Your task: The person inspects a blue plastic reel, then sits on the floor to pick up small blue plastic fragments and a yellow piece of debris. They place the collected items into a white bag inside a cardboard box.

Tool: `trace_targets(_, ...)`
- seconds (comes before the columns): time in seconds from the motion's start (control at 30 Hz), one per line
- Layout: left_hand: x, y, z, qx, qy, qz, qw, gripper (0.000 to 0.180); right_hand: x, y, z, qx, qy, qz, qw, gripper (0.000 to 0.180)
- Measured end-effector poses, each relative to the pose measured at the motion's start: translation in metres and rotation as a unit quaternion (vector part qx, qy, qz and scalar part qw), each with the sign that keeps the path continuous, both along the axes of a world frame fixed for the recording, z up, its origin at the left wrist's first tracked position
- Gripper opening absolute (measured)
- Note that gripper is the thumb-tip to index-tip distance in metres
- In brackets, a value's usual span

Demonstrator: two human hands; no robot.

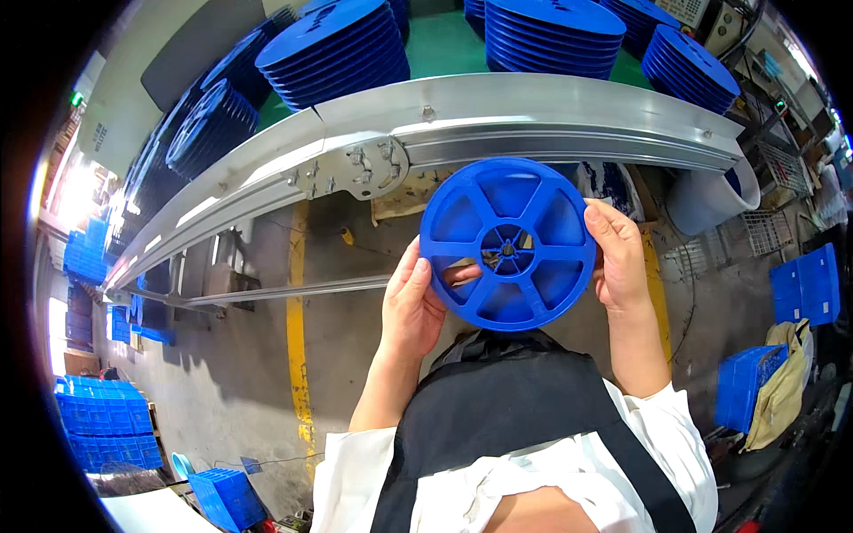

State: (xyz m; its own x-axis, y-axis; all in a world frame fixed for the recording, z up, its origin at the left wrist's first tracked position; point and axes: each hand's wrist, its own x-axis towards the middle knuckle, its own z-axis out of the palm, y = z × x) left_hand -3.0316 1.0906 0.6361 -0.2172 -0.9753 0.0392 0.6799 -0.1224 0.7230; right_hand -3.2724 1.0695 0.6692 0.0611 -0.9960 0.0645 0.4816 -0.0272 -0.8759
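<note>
the reel [508, 274] is plain blue; the stacked reels [555, 40] are blue too, above a green belt [447, 44] with a silver-grey rail [569, 107]. black apron [506, 400], white shirt [355, 462]. grey floor [222, 360] with yellow stripes [298, 355], blue crates [107, 410], tan cloth [775, 395], whitish bucket [706, 202].

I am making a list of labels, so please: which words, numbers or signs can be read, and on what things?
None can be read.
Blue reel in left hand and right hand: no words visible.
Pale panel at upper left: dark marks, too small to read.
Green light at far left: too small to tell if a sign.
</note>
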Motion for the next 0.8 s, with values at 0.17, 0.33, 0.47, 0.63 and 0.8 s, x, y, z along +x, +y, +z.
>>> trace_targets(0.17,0.008,0.001,-0.018,0.038,0.051,0.005,0.998,0.048,0.013,-0.005,-0.009,0.003,0.033,-0.005,0.999,0.034)
trace_targets(0.33,0.019,0.004,-0.013,0.048,0.042,0.005,0.998,0.053,0.024,-0.013,-0.019,0.019,0.002,0.004,1.000,0.036)
trace_targets(0.47,0.030,0.007,-0.015,0.043,0.047,-0.042,0.997,0.062,0.031,-0.016,-0.019,0.037,0.024,0.017,0.999,0.039)
trace_targets(0.63,0.028,0.011,-0.012,0.063,-0.003,-0.010,0.998,0.076,0.035,-0.023,-0.031,0.041,0.015,0.027,0.999,0.042)
trace_targets(0.8,0.042,0.013,-0.020,0.067,0.015,-0.055,0.996,0.072,0.049,-0.024,-0.032,0.073,0.020,0.028,0.997,0.043)
